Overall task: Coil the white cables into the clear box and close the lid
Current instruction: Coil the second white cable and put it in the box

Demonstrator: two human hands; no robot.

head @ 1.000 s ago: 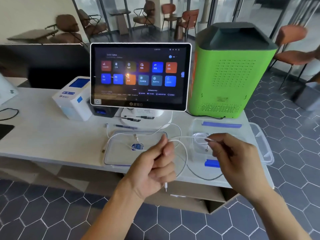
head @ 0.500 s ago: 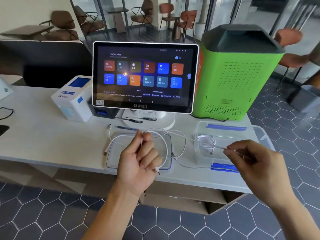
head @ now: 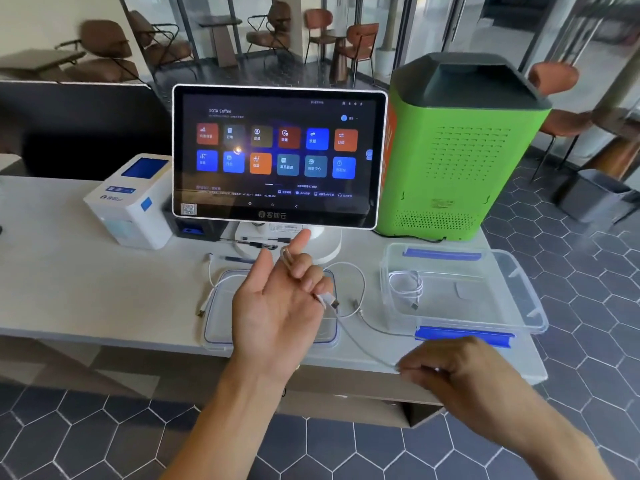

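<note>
On the pale worktop (head: 69, 271) the largest thing is a green machine (head: 457, 150) with a dark grey top, standing at the back right. Just left of it a touchscreen terminal (head: 277, 154) on a white stand faces the person, its lower edge overhanging two pens (head: 256, 242) that lie on the stand's base. A white label printer (head: 131, 202) with blue markings sits further left, and a dark panel (head: 86, 129) rises behind it.

In front of the green machine lies one clear box (head: 512, 282) with two blue latches, open at the top; one coiled white cable (head: 407, 287) rests inside at its left end. The box's clear lid (head: 218, 323) lies flat to the left, in front of the terminal stand, partly hidden by the left hand.

The left hand (head: 277, 303) is raised palm up over the lid, index finger straight, the other fingers curled round loops of a second white cable (head: 356, 341) whose plug sticks out by the little finger. That cable runs down and right, off the worktop edge, to the right hand (head: 460, 372), which pinches it between thumb and fingertips below the box's front latch. More white cable (head: 349, 271) loops loosely on the worktop between lid and box; how many separate cables lie there I cannot tell.
</note>
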